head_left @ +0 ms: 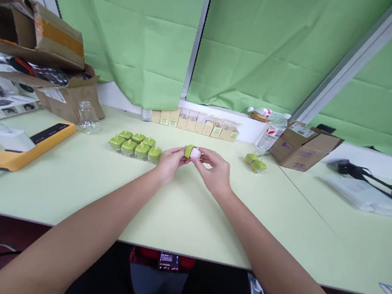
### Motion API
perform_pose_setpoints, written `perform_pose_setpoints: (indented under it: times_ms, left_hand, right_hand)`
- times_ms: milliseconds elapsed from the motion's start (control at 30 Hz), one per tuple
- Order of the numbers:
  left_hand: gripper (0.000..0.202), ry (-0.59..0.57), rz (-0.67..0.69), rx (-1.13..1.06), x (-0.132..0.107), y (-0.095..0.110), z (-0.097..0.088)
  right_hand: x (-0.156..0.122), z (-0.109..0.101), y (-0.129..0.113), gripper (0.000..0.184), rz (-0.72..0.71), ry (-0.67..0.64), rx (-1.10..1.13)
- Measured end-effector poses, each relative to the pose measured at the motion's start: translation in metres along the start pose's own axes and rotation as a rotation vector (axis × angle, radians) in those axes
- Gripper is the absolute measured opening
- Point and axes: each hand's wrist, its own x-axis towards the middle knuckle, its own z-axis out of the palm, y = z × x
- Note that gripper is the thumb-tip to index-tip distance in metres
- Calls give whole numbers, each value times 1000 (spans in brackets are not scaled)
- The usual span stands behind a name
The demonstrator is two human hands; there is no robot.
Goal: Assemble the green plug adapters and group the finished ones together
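My left hand (170,163) and my right hand (214,169) meet over the pale green table (175,215), and both pinch one small jar (192,152) with a green cap and a whitish body. The left fingers grip the green cap end; the right fingers hold the white end. Several matching green-capped jars (135,147) stand in a cluster just left of my hands. A small pile of green bits in clear wrap (255,162) lies to the right.
A row of small tan boxes (196,122) lines the back wall. A brown carton (300,146) sits at right, with plastic bottles (269,118) behind it. At left are stacked cartons (47,55), a glass bottle (87,118) and a yellow device (29,146). A black cable (372,176) lies far right.
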Motion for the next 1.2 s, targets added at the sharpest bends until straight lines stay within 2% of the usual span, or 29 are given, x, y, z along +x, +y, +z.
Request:
perform_pose_setpoints:
  times_ms: [167,600,900,1200]
  left_hand:
    - [27,10,7,18,-2,2,2]
    - [28,38,16,79,-4,2,5]
    - [33,18,49,131,-1,-2,2]
    - [36,-13,43,136,3,-1,0]
  right_hand:
    - [0,0,2,36,78,2,2]
    - [5,-3,1,25,-15,-55,-18]
    - [7,-5,3,22,-4,-112,-51]
    - [3,0,5,33,119,-32,3]
